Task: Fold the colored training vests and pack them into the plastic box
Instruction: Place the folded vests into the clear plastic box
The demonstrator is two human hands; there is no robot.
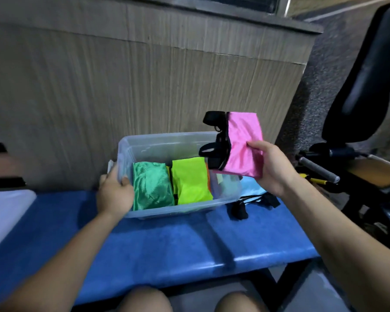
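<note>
A clear plastic box [167, 143] stands on a blue bench [167, 242]. Inside it lie a folded dark green vest [151, 185] on the left and a folded lime vest [190, 179] beside it, with an orange edge showing behind the lime one. My left hand [115, 192] grips the box's left rim. My right hand [273, 165] holds a folded pink vest [243, 143] with black straps in the air above the box's right end. A light blue vest [251, 188] with black straps lies on the bench just right of the box.
A white lid-like sheet [5, 215] lies at the bench's left end. A wood-panelled counter wall [144, 86] rises right behind the bench. Black exercise equipment with a padded seat [369, 86] and a yellow-handled bar [313, 179] stands at the right.
</note>
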